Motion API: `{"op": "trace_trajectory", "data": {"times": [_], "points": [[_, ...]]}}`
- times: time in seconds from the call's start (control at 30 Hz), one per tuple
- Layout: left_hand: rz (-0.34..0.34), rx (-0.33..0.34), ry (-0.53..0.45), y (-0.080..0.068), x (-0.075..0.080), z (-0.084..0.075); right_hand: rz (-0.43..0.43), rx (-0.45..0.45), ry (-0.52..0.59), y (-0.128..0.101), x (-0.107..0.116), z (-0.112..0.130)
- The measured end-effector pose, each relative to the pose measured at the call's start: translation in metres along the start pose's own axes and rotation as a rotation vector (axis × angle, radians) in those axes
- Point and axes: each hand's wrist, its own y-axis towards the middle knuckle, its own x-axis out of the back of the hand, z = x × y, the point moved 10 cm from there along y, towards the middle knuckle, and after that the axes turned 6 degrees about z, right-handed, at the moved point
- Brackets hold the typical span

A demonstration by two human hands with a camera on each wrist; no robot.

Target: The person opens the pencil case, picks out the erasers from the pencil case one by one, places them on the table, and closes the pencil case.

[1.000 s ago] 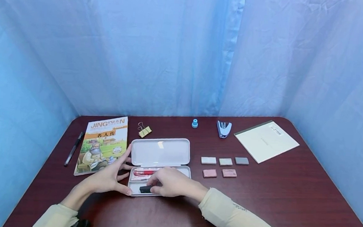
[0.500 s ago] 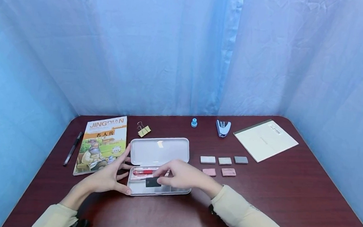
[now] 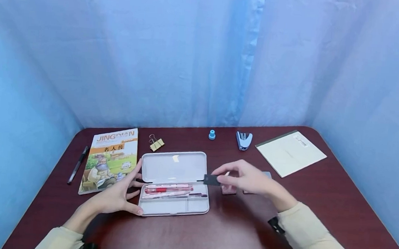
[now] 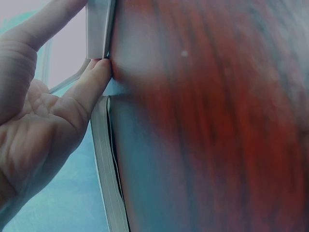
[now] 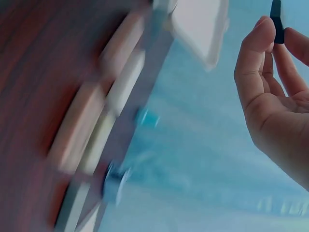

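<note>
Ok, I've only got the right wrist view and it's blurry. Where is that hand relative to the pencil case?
Observer: In the head view the right hand is just right of the open pencil case, above the erasers.
Operator: What is it pinching?
Observer: A small black block, held beside the case's right edge, off the table.
Operator: And the other hand?
Observer: The left hand lies open with its fingertips against the case's left side.
Operator: What's in the case?
Observer: Red and pink pens lie in its long compartment.
</note>
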Motion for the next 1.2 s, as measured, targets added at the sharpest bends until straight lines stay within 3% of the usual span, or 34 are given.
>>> {"op": "trace_trajectory", "data": {"times": [0.27, 0.43, 0.73, 1.2], "points": [[-0.012, -0.012, 0.008, -0.002, 0.002, -0.001, -0.071, -0.091, -0.073, -0.044, 0.052, -0.048], [-0.016, -0.017, 0.018, -0.001, 0.002, -0.002, -0.095, -0.182, -0.047, -0.074, 0.076, -0.082], [-0.007, -0.018, 0.009, -0.003, -0.001, -0.002, -0.064, -0.270, -0.018, -0.101, 0.082, -0.124], [-0.021, -0.013, 0.011, -0.002, -0.001, -0.003, -0.095, -0.320, -0.047, -0.100, 0.091, -0.137]]}}
